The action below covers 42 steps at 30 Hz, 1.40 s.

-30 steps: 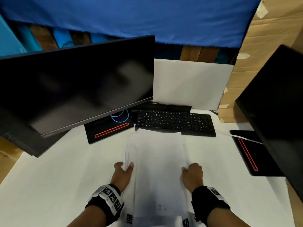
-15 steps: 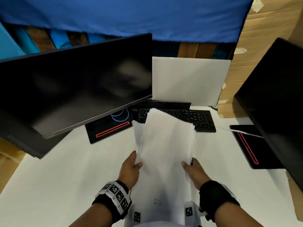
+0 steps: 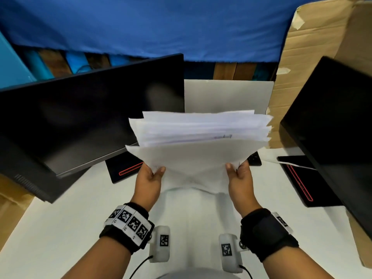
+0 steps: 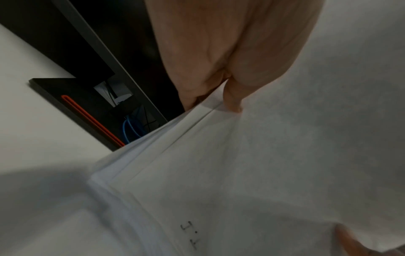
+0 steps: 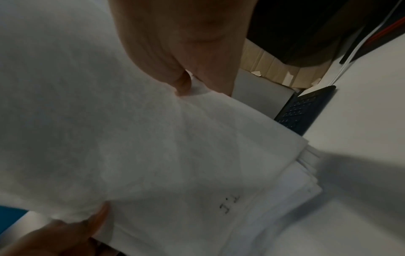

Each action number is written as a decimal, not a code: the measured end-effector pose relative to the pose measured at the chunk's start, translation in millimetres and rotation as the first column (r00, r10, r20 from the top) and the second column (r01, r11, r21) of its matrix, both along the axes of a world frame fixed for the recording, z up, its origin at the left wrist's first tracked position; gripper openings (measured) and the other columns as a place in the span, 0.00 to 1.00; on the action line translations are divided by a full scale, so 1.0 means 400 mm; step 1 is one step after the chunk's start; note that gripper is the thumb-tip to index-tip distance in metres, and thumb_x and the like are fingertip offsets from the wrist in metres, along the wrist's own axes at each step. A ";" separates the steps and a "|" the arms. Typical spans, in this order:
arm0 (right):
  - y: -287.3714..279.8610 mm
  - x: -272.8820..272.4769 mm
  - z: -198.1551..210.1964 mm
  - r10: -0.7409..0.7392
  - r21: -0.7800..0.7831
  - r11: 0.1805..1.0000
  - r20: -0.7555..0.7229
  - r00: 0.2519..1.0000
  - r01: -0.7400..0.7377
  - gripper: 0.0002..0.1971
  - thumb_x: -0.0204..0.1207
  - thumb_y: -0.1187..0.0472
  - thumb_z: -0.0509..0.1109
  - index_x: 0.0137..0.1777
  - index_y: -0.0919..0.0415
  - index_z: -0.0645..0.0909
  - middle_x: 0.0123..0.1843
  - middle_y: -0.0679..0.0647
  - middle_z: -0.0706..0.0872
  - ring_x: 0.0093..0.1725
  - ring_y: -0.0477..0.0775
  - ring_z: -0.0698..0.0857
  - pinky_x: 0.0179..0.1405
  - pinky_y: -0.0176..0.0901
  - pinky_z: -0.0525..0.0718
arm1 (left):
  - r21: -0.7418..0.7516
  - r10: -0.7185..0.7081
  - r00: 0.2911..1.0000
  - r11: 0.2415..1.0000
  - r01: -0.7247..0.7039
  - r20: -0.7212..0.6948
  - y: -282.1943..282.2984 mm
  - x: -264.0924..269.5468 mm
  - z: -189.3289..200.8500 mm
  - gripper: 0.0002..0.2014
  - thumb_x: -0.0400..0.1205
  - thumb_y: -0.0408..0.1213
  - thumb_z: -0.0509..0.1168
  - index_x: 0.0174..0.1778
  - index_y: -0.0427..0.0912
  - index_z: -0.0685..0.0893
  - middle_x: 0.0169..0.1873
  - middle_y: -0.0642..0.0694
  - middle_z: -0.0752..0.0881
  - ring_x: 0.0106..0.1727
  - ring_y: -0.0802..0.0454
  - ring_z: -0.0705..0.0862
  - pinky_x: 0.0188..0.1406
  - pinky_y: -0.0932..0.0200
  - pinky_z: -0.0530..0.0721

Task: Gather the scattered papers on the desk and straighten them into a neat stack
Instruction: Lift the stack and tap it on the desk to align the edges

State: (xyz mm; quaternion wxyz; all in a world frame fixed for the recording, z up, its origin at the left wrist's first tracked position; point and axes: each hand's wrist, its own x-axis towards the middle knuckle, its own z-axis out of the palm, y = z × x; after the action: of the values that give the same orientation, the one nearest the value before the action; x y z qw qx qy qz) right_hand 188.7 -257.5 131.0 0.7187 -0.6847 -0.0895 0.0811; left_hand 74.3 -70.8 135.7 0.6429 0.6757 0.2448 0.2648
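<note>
Sheaf of white printed papers (image 3: 201, 150) held upright in the air above the middle of the white bench (image 3: 60, 228), lower edge hanging just clear of the surface, or perhaps brushing it; hard to tell. Left hand (image 3: 148, 183) pinching the left side edge, thumb in front and fingers (image 4: 234, 100) curled behind; right hand (image 3: 240, 184) pinching the right side edge the same way, fingers (image 5: 181, 84) narrow on the sheets. Long axis of the sheaf running bottom to top, away from the bench; top edges fanned and stepped, left and right sides uneven too. Judged step: about to tap the lower edge down on the bench to square it. Both hands equally near, one on each side, lower edge directly below the fingers. Behind the sheaf, a black keyboard (image 3: 254, 159) partly hidden, a dark monitor (image 3: 80, 121) towards the left rear of the bench, another dark screen (image 3: 332, 127) at the right edge
</note>
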 end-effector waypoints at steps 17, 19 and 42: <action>0.032 -0.068 0.082 -0.059 -0.092 0.991 0.375 0.925 0.100 0.13 0.84 0.65 0.56 0.38 0.49 0.65 0.33 0.43 0.75 0.32 0.36 0.76 0.35 0.23 0.74 | 0.144 0.038 0.988 0.988 -0.060 0.149 -0.053 0.012 0.083 0.23 0.83 0.25 0.56 0.60 0.64 0.70 0.55 0.67 0.81 0.58 0.76 0.81 0.57 0.79 0.77; 0.041 -0.078 0.090 -0.065 -0.129 0.982 0.440 0.896 0.135 0.18 0.83 0.65 0.56 0.35 0.45 0.60 0.30 0.43 0.70 0.29 0.39 0.72 0.31 0.24 0.70 | 0.190 0.045 0.984 0.979 -0.079 0.174 -0.074 0.016 0.103 0.21 0.84 0.26 0.55 0.52 0.64 0.70 0.51 0.67 0.80 0.52 0.79 0.81 0.49 0.84 0.76; 0.042 -0.059 0.137 -0.060 -0.288 0.907 0.635 0.770 0.307 0.29 0.73 0.58 0.74 0.71 0.49 0.67 0.71 0.53 0.59 0.61 0.30 0.67 0.61 0.18 0.70 | 0.185 0.040 0.954 0.978 -0.098 0.296 -0.034 0.004 0.100 0.38 0.75 0.33 0.69 0.74 0.65 0.58 0.74 0.44 0.71 0.73 0.47 0.75 0.72 0.43 0.77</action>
State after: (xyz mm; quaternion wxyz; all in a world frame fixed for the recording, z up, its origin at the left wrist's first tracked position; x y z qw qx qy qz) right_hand 164.9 -240.8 185.7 0.5102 -0.8034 -0.2314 -0.2015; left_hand 76.0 -84.5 175.6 0.5918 0.6810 0.1437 0.4068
